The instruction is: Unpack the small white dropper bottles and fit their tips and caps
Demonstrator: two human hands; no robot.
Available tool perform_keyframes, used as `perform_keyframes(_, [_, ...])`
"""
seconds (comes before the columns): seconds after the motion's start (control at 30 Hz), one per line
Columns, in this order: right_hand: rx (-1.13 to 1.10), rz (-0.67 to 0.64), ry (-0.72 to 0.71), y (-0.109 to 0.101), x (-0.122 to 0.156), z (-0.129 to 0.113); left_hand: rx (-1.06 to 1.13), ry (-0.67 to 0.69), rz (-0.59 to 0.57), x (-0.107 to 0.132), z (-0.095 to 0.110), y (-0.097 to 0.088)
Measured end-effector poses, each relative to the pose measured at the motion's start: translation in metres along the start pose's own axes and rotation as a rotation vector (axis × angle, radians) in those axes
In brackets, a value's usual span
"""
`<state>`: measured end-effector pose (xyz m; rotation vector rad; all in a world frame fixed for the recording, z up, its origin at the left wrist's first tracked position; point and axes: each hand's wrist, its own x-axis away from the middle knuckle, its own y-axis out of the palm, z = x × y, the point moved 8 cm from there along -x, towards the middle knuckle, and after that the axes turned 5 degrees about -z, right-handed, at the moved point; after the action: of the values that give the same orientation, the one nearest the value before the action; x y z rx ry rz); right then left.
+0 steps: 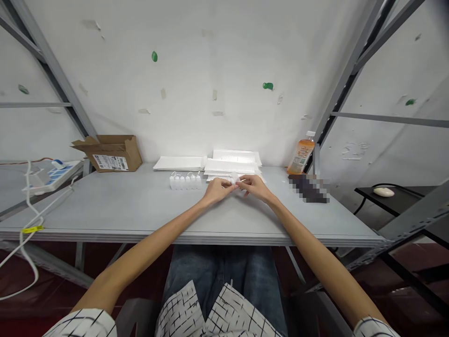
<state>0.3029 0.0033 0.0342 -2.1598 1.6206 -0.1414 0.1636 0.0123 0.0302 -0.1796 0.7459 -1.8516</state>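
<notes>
My left hand [219,189] and my right hand [255,186] meet just above the table, fingertips pinched together. Between them they hold a small whitish, translucent piece [234,178], partly covered by the fingers, so its exact kind is unclear. To the left of my left hand, several small white plastic pieces with thin loops on top [184,181] stand upright in a row. Right behind my hands lie stacked flat white sheets or packets [231,166], and another flat white stack [180,163] is to their left.
On the grey table [122,206], an open cardboard box [110,154] stands at the back left. A bottle of orange drink [302,154] and a pixelated dark item [308,188] are on the right. A power strip [58,177] with white cables sits at the far left.
</notes>
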Motion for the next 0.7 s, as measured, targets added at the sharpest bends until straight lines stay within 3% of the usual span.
perform_keyframes(0.2, [0.015,-0.096,-0.073,0.005,0.001,-0.006,0.292,-0.070,-0.008,0.005,-0.006,-0.007])
perform_keyframes(0.37, [-0.016,-0.024,-0.088,-0.001,-0.002,-0.005,0.305,-0.070,0.131,0.004,-0.012,-0.020])
perform_keyframes(0.5, [-0.040,0.031,-0.082,-0.005,-0.002,-0.004,0.196,-0.032,0.186,0.005,-0.009,-0.030])
perform_keyframes(0.6, [0.040,0.118,-0.086,-0.013,-0.001,-0.005,0.089,0.017,0.310,0.019,-0.003,-0.065])
perform_keyframes(0.7, [0.134,0.184,-0.069,-0.017,0.000,-0.006,0.010,0.096,0.549,0.051,0.000,-0.129])
